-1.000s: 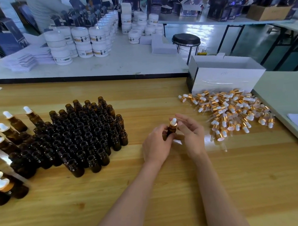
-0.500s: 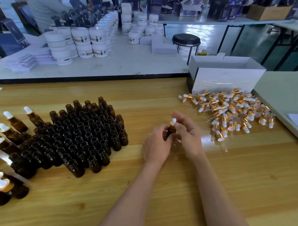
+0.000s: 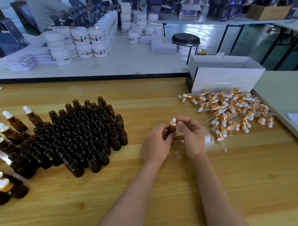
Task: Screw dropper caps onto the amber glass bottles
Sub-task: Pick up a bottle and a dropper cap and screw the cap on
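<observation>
On a wooden counter [image 3: 166, 185], capped bottles [image 3: 14, 122] stand at the far left, beside a dense cluster of open amber bottles [image 3: 79, 134]. At centre, the left hand [image 3: 156, 145] grips one upright amber bottle [image 3: 171, 130], while the right hand [image 3: 192, 135] pinches the white-bulbed dropper cap [image 3: 173, 122] seated on its neck. Loose dropper caps [image 3: 232, 111] lie piled to the right, before a white box [image 3: 226, 80].

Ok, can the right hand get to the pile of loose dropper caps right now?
Probably yes. The pile of loose dropper caps lies just to the right of the right hand, with only bare table between. It pinches the cap on the bottle, so it must let go first.
</observation>
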